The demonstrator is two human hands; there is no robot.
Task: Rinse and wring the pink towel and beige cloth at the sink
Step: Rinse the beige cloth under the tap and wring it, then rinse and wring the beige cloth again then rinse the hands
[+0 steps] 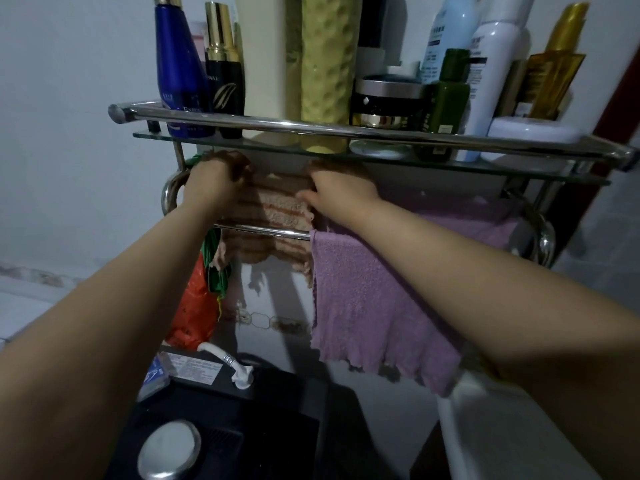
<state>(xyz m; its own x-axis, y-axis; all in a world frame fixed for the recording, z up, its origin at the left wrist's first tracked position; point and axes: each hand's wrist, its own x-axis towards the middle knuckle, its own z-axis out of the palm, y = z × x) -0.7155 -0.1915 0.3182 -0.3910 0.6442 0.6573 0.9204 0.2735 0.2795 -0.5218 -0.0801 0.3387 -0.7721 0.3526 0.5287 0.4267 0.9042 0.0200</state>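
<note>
A beige cloth with orange stripes lies draped over the steel towel rails under the glass shelf. My left hand grips its upper left part, fingers curled into the fabric. My right hand pinches its upper right edge. To the right of it, the pink towel hangs from the same rail, partly under my right forearm.
A glass shelf with a steel guard bar carries several bottles and jars close above my hands. An orange and green bag hangs at the left. Below stand a black appliance with a white hose and a white basin edge.
</note>
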